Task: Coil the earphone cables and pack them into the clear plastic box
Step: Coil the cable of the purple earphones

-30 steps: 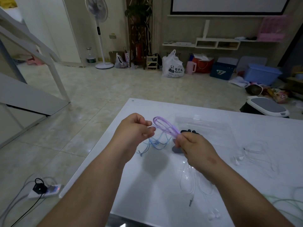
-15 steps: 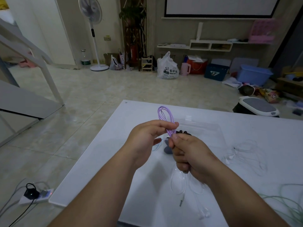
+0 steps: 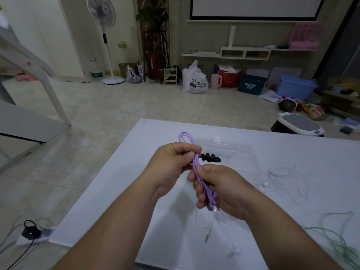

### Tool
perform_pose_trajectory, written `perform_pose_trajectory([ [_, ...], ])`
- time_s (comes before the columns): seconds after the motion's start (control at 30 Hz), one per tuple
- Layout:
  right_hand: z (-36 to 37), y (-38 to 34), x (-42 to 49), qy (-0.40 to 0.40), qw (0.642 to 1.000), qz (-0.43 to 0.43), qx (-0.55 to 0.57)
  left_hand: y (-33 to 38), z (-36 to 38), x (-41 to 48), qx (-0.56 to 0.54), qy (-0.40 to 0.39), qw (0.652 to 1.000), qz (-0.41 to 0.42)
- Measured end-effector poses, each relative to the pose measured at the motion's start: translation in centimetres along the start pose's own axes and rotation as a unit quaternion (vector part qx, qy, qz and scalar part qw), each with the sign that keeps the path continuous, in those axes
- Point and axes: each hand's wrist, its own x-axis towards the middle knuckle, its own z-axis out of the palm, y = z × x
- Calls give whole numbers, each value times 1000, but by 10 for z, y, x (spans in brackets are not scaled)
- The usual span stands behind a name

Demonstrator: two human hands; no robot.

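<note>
A coiled purple earphone cable [image 3: 187, 140] is held over the white table [image 3: 303, 152] between both hands. My left hand [image 3: 171, 164] pinches the bundle near its upper loop. My right hand [image 3: 220, 190] is closed round the lower part, where the purple earbuds stick out below the fingers. Just behind the hands lies the clear plastic box [image 3: 233, 151], with a black earphone [image 3: 210, 158] coiled inside it. A loose white earphone cable [image 3: 214, 228] lies under my right wrist; another white one [image 3: 282, 178] is spread out to the right.
A tangled green cable [image 3: 339, 234] lies at the table's right front. The table's left edge drops to a tiled floor with a power strip [image 3: 33, 235]. A grey stool [image 3: 299, 125] stands beyond the far right edge.
The purple coil has swung from lying sideways between my hands to standing nearly upright. My hands have come together, and the lower part with the earbuds now sits in my right hand.
</note>
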Motion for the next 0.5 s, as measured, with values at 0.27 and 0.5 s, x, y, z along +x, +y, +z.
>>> perform_pose_trajectory([
  [0.27, -25, -1, -7, 125, 991, 29, -47, -1, 3, 1, -14, 13, 1000, -24],
  [0.5, -44, -4, -7, 261, 964, -47, -30, -13, 3, 1, 81, -60, 985, -137],
])
